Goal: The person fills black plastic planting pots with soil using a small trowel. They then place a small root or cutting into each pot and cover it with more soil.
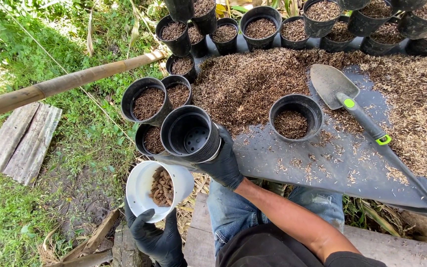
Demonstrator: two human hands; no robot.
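Note:
My left hand, in a black glove, holds a white cup from below; brown pellets lie inside it. My right hand, also gloved in black, grips an empty black plastic pot tilted on its side, its holed bottom showing. The pot hangs just above the cup, at the left edge of a black sheet. A pile of brown husks covers the sheet's far part.
A partly filled black pot stands on the sheet beside a grey trowel with a green-trimmed handle. Several filled pots crowd the left and far edges. A bamboo pole and a wooden plank lie on the grass.

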